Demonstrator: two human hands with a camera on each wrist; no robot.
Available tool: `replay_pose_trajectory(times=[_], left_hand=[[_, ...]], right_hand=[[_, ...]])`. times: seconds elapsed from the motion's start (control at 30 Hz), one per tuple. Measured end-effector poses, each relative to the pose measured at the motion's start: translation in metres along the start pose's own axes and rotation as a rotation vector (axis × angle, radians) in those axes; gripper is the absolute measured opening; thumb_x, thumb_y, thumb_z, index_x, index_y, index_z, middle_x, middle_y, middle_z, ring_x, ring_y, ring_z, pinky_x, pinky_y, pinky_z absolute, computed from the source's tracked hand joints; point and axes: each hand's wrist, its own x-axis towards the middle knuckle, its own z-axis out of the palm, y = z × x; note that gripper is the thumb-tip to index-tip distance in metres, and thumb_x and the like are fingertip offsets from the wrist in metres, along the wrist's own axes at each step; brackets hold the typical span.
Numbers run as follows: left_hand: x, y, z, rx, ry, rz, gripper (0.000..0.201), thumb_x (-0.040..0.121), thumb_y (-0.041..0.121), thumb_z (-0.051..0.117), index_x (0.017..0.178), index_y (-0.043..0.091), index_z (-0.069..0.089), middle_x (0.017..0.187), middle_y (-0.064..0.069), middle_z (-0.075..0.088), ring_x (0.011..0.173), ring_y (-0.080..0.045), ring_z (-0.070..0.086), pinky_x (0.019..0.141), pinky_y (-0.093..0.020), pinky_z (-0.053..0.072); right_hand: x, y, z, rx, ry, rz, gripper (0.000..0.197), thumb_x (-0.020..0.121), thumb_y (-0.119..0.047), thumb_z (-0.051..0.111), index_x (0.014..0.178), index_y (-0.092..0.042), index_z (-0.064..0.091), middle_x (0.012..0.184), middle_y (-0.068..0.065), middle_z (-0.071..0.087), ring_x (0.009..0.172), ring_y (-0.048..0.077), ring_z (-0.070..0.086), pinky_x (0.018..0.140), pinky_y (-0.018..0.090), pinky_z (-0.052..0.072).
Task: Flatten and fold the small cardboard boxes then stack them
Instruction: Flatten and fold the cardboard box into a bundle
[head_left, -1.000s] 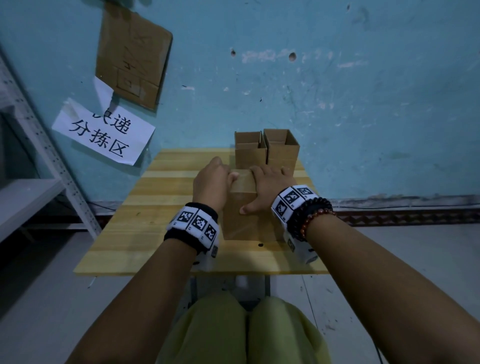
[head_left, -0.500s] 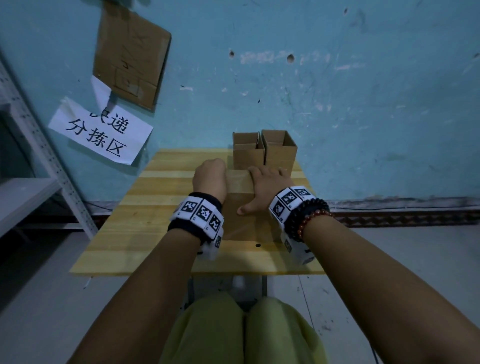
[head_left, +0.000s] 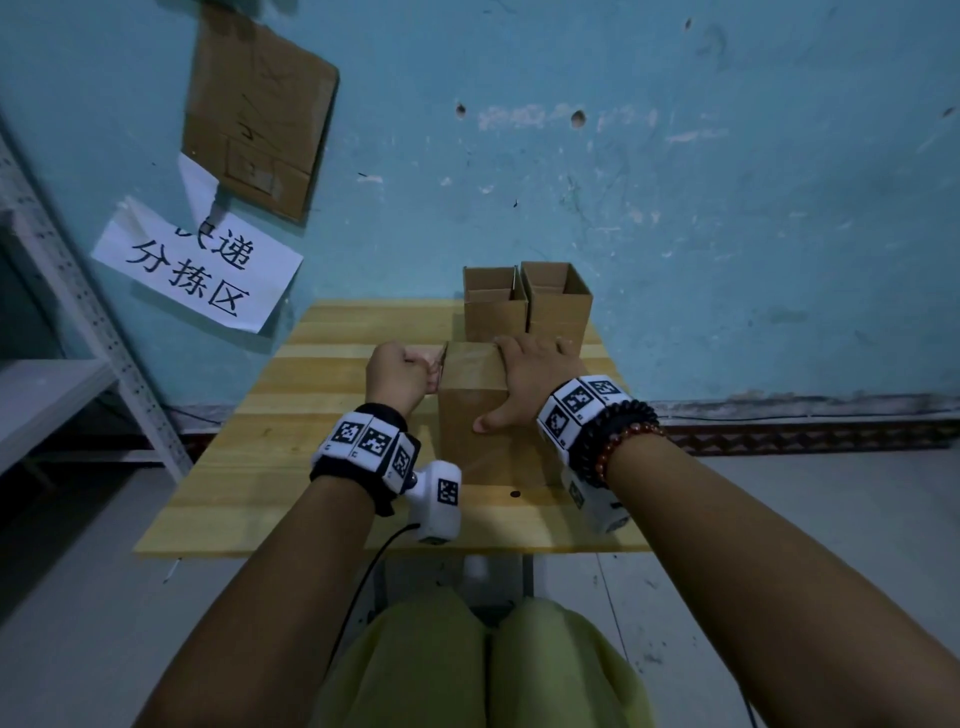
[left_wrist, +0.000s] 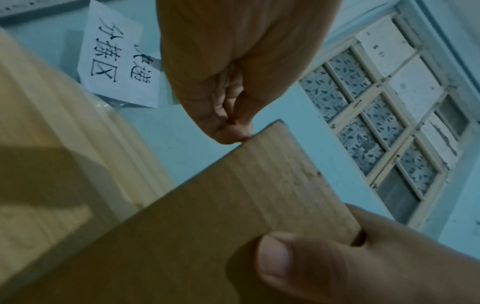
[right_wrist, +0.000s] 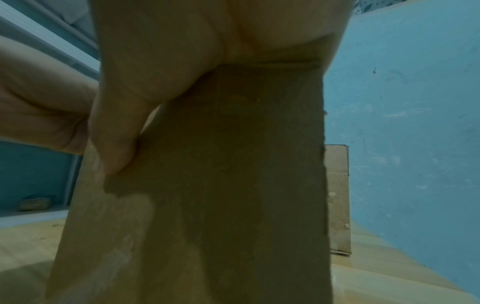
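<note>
On the counter (head_left: 291, 467) the near cardboard box (head_left: 467, 415) stands upright. The right hand (head_left: 530, 374) grips its top. The left hand (head_left: 397, 376), fingers (left_wrist: 231, 133) curled closed, only touches its upper left edge. I think it is best to hold firmly and push sideways along the creases.

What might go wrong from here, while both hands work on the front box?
1. The left hand only touches the flap at its edge with curled fingertips, so it may slip off.
2. The right hand grips the front box just before the two open boxes; a hard push could knock them over.
</note>
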Motion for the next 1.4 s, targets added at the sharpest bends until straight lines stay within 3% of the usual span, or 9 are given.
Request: replay_pose_trajectory(times=[0.1, 0.4, 0.47, 0.63, 0.77, 0.93, 1.03, 1.17, 1.4], left_hand=[[0.001, -0.002, 0.001, -0.016, 0.021, -0.03, 0.038, 0.09, -0.007, 0.045, 0.055, 0.007, 0.052, 0.057, -0.006, 0.053, 0.03, 0.002, 0.05, 0.046, -0.017, 0.047], [-0.005, -0.005, 0.006, -0.137, 0.039, -0.148, 0.041, 0.087, -0.012, 0.042, 0.053, 0.007, 0.054, 0.04, 0.001, 0.051, 0.046, -0.013, 0.043, 0.041, -0.014, 0.04], [-0.006, -0.005, 0.006, -0.113, 0.063, -0.117, 0.037, 0.088, -0.006, 0.047, 0.056, 0.008, 0.056, 0.041, 0.005, 0.055, 0.051, -0.016, 0.049, 0.052, -0.022, 0.046], [-0.016, 0.002, 0.006, 0.091, 0.184, 0.068, 0.016, 0.089, 0.005, 0.055, 0.085, -0.004, 0.068, 0.099, -0.015, 0.069, 0.097, -0.027, 0.062, 0.083, -0.028, 0.045], [-0.016, 0.002, 0.005, 0.09, 0.194, 0.073, 0.022, 0.088, 0.003, 0.055, 0.067, 0.005, 0.061, 0.1, -0.018, 0.069, 0.093, -0.025, 0.062, 0.08, -0.024, 0.043], [-0.019, 0.0, 0.013, 0.167, 0.213, 0.147, 0.022, 0.092, 0.0, 0.046, 0.09, -0.005, 0.068, 0.106, -0.017, 0.066, 0.102, -0.03, 0.06, 0.086, -0.029, 0.044], [-0.019, 0.001, 0.013, 0.267, 0.195, 0.191, 0.03, 0.097, 0.009, 0.043, 0.09, -0.007, 0.067, 0.097, -0.013, 0.062, 0.091, -0.026, 0.057, 0.077, -0.028, 0.04], [-0.011, -0.003, 0.007, 0.161, 0.114, 0.093, 0.036, 0.093, 0.011, 0.051, 0.057, 0.006, 0.053, 0.069, -0.01, 0.053, 0.073, -0.019, 0.049, 0.068, -0.024, 0.035], [-0.009, 0.0, 0.003, -0.316, -0.026, -0.168, 0.027, 0.089, -0.003, 0.053, 0.064, 0.005, 0.053, 0.047, -0.003, 0.058, 0.047, -0.012, 0.052, 0.045, -0.017, 0.047]], right_hand=[[0.0, 0.0, 0.0, 0.004, 0.006, -0.001, 0.109, 0.059, -0.072, 0.065, 0.144, -0.02, 0.019, 0.146, 0.004, 0.033, 0.136, 0.025, 0.031, 0.116, 0.049, 0.013], [-0.003, -0.001, -0.002, -0.005, 0.001, 0.002, 0.109, 0.061, -0.071, 0.065, 0.145, -0.019, 0.018, 0.148, 0.004, 0.031, 0.137, 0.025, 0.03, 0.116, 0.049, 0.013], [-0.003, -0.002, -0.003, -0.004, 0.001, 0.003, 0.109, 0.061, -0.071, 0.065, 0.145, -0.02, 0.017, 0.148, 0.003, 0.03, 0.137, 0.025, 0.03, 0.116, 0.048, 0.012], [-0.005, -0.002, -0.003, 0.001, -0.005, 0.01, 0.109, 0.061, -0.071, 0.065, 0.145, -0.02, 0.017, 0.148, 0.003, 0.03, 0.138, 0.025, 0.029, 0.116, 0.049, 0.012], [-0.005, -0.003, -0.004, -0.003, -0.011, 0.016, 0.108, 0.063, -0.07, 0.065, 0.145, -0.02, 0.016, 0.149, 0.004, 0.029, 0.138, 0.026, 0.028, 0.117, 0.049, 0.012], [-0.004, -0.002, -0.004, -0.003, -0.014, 0.015, 0.108, 0.063, -0.07, 0.065, 0.145, -0.019, 0.016, 0.148, 0.004, 0.029, 0.137, 0.026, 0.029, 0.117, 0.049, 0.011], [-0.004, -0.002, -0.003, -0.008, -0.003, 0.019, 0.107, 0.062, -0.071, 0.065, 0.144, -0.019, 0.018, 0.147, 0.004, 0.032, 0.136, 0.026, 0.031, 0.115, 0.049, 0.013], [-0.003, -0.002, -0.002, -0.009, 0.003, 0.019, 0.108, 0.061, -0.072, 0.064, 0.144, -0.02, 0.018, 0.146, 0.005, 0.033, 0.136, 0.026, 0.031, 0.115, 0.049, 0.014], [-0.002, 0.0, -0.002, 0.001, -0.013, 0.016, 0.11, 0.061, -0.071, 0.065, 0.145, -0.019, 0.016, 0.149, 0.004, 0.029, 0.138, 0.025, 0.028, 0.116, 0.05, 0.011]])
